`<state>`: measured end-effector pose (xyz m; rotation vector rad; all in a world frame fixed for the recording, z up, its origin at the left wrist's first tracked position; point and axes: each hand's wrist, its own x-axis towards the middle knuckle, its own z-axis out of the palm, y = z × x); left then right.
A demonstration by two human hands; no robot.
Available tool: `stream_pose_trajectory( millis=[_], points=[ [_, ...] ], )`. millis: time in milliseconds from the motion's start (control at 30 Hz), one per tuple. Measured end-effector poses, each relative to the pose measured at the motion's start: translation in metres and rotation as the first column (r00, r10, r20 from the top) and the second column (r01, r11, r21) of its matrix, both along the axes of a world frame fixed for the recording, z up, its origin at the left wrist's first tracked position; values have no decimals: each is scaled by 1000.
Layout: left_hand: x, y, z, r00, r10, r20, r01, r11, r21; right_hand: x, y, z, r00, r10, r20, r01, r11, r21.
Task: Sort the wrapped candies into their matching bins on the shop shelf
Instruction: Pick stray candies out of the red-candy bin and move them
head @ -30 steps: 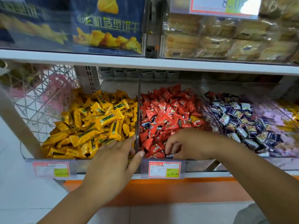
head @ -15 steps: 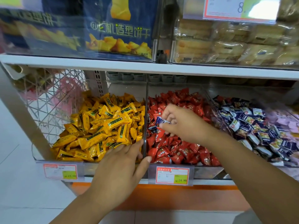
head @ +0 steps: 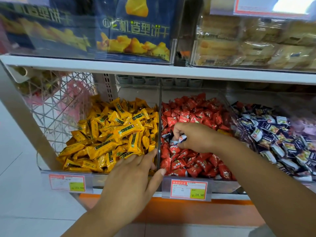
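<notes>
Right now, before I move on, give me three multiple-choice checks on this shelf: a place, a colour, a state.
1. Where is the right hand?
A. on the upper shelf
B. among the red candies
C. in the navy candies' bin

2. What colour is the candy it pinches?
A. green
B. pink
C. blue and white

3. How is the left hand?
A. fingers straight, holding nothing
B. clenched round a price tag
C. out of view

Key: 1 B, red wrappers surround it, right of the divider. 2 C, that wrapper shows at its fingertips. 3 A, its straight fingers lie at the bins' front edge.
</notes>
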<state>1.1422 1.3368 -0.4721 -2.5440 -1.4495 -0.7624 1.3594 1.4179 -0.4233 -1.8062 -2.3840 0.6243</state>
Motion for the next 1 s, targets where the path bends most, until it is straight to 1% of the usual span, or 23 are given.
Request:
stream_pose_trajectory(
  millis=[100,167,233,300,367,433,567,700,900,1000],
  points=[
    [0,0,1,1000,4,4,-4,1000,-12,-2,-1,-6,1000,-5,25,5,999,33],
    [0,0,0,1000,5,4,-5,1000,-13,-2,0,-7,1000,-13,11,13,1000,14],
    [0,0,0,1000,6,6,-6,1000,-16,1,0,-4,997,-48,-68,45,998,-49],
    [0,0,0,1000,8,8,-7,1000,-19,7,-2,0,976,-94,-194,77,992,-96],
    [0,-1,0,1000,10,4,-10,1000,-21,11,-4,6,950,-147,-274,125,987,-97],
    [0,-1,1,1000,12,5,-12,1000,-24,10,-3,6,958,-136,-252,128,991,-45],
    [0,-1,0,1000,11,11,-10,1000,-25,-9,0,-6,995,-70,-71,74,995,62],
    [1,-1,1,1000,11,2,-11,1000,-6,-19,6,-15,999,-39,-3,39,996,76],
    [-1,0,1,1000,3,23,-2,1000,-28,-18,8,-19,995,-6,-97,13,997,79],
    [0,0,1,999,-6,34,7,999,-42,-14,3,-17,974,-26,-223,49,994,99]
  ],
)
